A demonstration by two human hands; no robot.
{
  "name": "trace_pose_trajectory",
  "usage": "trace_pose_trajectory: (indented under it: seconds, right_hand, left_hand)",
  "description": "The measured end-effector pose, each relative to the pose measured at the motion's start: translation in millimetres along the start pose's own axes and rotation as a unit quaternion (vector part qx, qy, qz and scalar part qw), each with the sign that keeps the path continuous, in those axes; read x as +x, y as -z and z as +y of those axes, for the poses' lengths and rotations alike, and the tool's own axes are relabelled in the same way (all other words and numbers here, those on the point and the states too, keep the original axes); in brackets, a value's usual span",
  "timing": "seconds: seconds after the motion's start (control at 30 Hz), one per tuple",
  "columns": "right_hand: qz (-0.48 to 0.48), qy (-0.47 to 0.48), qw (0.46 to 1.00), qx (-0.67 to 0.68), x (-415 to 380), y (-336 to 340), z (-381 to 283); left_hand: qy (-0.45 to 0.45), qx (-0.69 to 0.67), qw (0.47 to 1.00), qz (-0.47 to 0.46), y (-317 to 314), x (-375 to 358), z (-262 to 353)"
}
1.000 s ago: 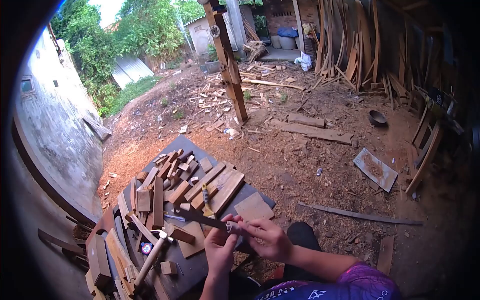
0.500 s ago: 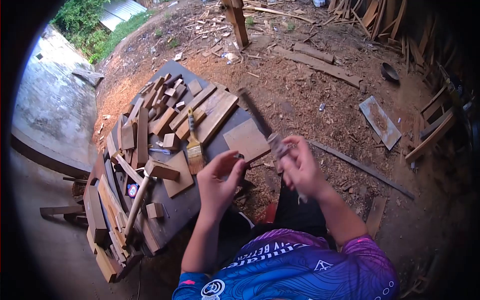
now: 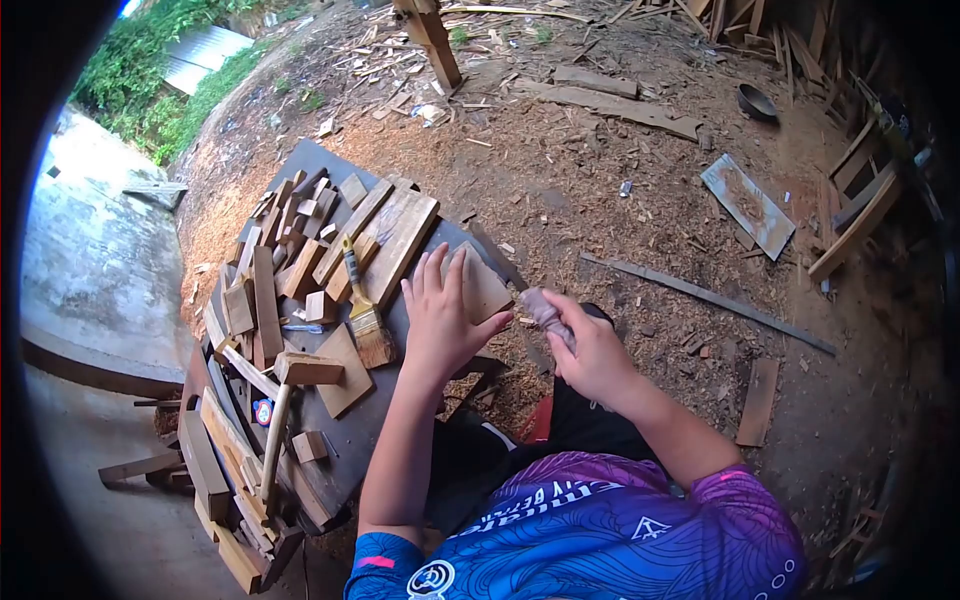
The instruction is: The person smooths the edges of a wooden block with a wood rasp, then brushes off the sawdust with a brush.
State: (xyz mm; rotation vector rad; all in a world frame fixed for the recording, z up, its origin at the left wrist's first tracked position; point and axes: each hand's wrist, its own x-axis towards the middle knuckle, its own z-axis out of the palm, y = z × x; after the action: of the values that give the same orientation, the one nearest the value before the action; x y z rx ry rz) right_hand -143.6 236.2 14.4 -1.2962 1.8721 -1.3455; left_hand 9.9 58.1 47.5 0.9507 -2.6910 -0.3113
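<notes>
My left hand [image 3: 440,318] lies with its fingers spread over a thin square board [image 3: 483,286] at the near right corner of the dark table [image 3: 318,160]. The thumb points right, along the board's lower edge. My right hand [image 3: 597,362] is wrapped round the cloth-bound handle [image 3: 545,310] of a tool with a long, narrow, dark blade [image 3: 497,256]. That blade slants up and left along the board's right edge; its teeth, if any, are too small to make out. Left of my left hand lies a wide paintbrush [image 3: 367,325] with worn bristles.
Wood blocks [image 3: 265,300] and a thick plank [image 3: 405,235] crowd the table. A wooden mallet [image 3: 280,425] and another square board [image 3: 345,372] lie nearer me. A post [image 3: 430,45] stands beyond, and a long strip [image 3: 700,300] lies on the chip-strewn ground.
My left hand has moved forward and opened out over the square board. My right hand has brought the blade down and left, beside the board's edge. The camera view has shifted slightly.
</notes>
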Motion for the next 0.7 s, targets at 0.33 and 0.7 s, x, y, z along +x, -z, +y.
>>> trace_pose_trajectory:
  seconds: [0.33, 0.7]
  right_hand:
    - [0.015, 0.1, 0.993, -0.063, -21.1, 3.3, 1.7]
    - [0.022, 0.142, 0.978, -0.151, -0.7, -19.3, 0.0]
  left_hand:
    - [0.031, -0.004, 0.999, -0.022, -4.8, 3.1, -1.1]
    - [0.023, -0.043, 0.999, 0.005, -9.7, -0.2, -7.1]
